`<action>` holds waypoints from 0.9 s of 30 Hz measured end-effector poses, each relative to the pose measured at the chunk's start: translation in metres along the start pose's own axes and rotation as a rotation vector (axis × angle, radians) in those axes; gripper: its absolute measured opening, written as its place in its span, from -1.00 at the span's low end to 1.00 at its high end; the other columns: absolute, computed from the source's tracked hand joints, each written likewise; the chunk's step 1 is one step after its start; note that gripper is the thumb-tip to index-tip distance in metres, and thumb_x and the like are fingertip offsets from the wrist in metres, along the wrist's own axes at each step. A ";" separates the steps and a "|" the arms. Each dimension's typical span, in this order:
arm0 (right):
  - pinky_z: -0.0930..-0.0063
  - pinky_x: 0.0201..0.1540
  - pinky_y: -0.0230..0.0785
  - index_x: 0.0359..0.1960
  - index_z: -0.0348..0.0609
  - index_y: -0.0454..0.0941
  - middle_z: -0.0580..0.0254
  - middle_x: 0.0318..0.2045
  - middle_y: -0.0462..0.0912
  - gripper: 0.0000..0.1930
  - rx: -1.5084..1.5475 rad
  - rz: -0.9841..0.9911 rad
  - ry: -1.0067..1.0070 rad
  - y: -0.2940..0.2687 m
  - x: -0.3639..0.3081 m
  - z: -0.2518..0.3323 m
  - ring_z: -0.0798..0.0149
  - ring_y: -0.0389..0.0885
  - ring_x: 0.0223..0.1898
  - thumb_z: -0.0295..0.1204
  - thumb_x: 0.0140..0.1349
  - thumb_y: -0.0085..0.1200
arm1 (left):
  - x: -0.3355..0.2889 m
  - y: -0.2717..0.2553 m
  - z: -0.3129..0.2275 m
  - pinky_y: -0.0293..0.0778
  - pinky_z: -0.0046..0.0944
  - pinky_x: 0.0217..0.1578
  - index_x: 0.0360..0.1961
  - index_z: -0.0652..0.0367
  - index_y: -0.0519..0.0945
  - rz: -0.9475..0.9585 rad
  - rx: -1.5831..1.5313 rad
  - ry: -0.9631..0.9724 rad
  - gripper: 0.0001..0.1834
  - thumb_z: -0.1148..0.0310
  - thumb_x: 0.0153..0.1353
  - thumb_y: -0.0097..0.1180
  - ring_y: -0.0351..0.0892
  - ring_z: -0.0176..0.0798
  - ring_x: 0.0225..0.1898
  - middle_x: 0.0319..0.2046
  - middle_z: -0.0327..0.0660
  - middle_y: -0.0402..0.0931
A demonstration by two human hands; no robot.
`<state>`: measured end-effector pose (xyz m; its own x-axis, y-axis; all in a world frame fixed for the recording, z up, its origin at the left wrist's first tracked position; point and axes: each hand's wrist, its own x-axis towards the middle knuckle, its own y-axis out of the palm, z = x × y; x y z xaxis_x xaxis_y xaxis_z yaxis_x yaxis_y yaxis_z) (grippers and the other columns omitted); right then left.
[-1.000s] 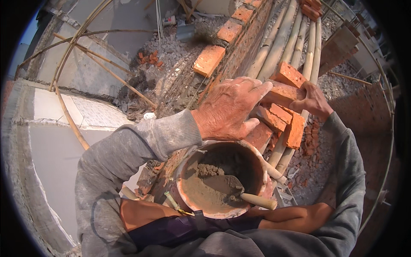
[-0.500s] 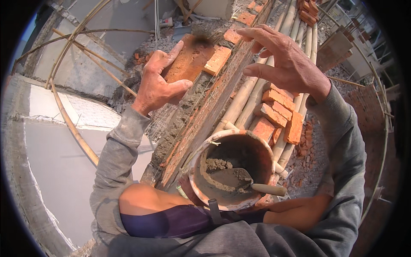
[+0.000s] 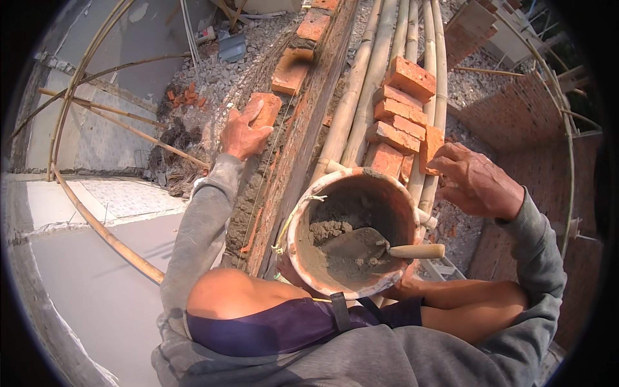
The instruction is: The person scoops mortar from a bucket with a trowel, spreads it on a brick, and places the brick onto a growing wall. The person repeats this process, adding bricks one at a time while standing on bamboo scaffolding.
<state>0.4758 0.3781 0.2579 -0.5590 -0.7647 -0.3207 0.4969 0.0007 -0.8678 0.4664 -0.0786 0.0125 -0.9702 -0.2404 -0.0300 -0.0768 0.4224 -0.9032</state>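
Observation:
My left hand [image 3: 245, 133] is closed around a red brick [image 3: 265, 109] low over the mortar bed [image 3: 258, 174] on the wall. Just beyond it, another brick [image 3: 290, 72] sits in the row, apart from the held one. A thin string line [image 3: 274, 138] runs along the wall. On the right, my right hand [image 3: 478, 180] holds nothing, its fingers bent and parted from the thumb. Its fingertips are beside the upright end brick [image 3: 431, 149] of a small stack; whether they touch it I cannot tell.
A bucket of mortar [image 3: 302, 261] stands before me, a trowel [image 3: 412, 251] lying in it with its handle over the rim. Bamboo poles [image 3: 351, 122] bear the stacked bricks [image 3: 409, 79]. Left of the wall are rubble [image 3: 225, 74] and a curved bamboo pole [image 3: 106, 226].
My left hand has brought its brick nearer along the wall and lower. My right hand has swung from above the wall to beside the stack. The whole view has shifted.

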 end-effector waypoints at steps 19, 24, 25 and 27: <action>-0.02 0.00 0.53 -0.06 -0.34 0.58 -0.13 -0.19 0.56 -0.63 0.050 0.178 -0.059 0.056 0.019 -0.014 -0.20 0.65 -0.07 -0.27 0.30 0.30 | 0.001 0.026 -0.009 0.48 0.06 0.14 0.45 -0.26 0.58 0.039 0.096 0.077 -0.20 -0.18 0.18 0.42 0.54 0.09 0.07 -0.01 -0.03 0.42; -0.02 -0.08 0.53 -0.14 -0.34 0.52 -0.10 -0.24 0.52 -0.46 0.088 0.221 -0.105 0.069 0.014 -0.004 -0.17 0.65 -0.12 -0.03 0.25 0.39 | 0.001 0.021 0.014 0.48 -0.02 0.19 0.50 -0.14 0.52 0.088 -0.174 0.016 -0.11 -0.14 0.15 0.44 0.57 0.09 0.12 0.10 0.05 0.51; 0.00 -0.10 0.53 -0.13 -0.34 0.52 -0.10 -0.24 0.53 -0.42 0.058 0.219 -0.128 0.071 0.012 -0.002 -0.16 0.66 -0.14 0.00 0.22 0.40 | 0.000 0.020 0.018 0.48 -0.04 0.21 0.51 -0.10 0.51 0.093 -0.187 0.009 -0.10 -0.14 0.15 0.44 0.58 0.09 0.13 0.11 0.06 0.53; 0.02 -0.13 0.54 -0.12 -0.35 0.50 -0.10 -0.23 0.54 -0.34 0.006 0.234 -0.137 0.075 0.008 0.004 -0.13 0.68 -0.19 0.07 0.15 0.43 | -0.001 0.018 0.023 0.49 -0.10 0.23 0.49 0.00 0.52 0.108 -0.222 0.033 -0.11 -0.06 0.15 0.48 0.64 0.03 0.16 0.15 0.11 0.61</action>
<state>0.5110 0.3691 0.1915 -0.3331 -0.8243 -0.4578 0.6066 0.1844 -0.7734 0.4714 -0.0910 -0.0136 -0.9822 -0.1561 -0.1043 -0.0169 0.6266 -0.7792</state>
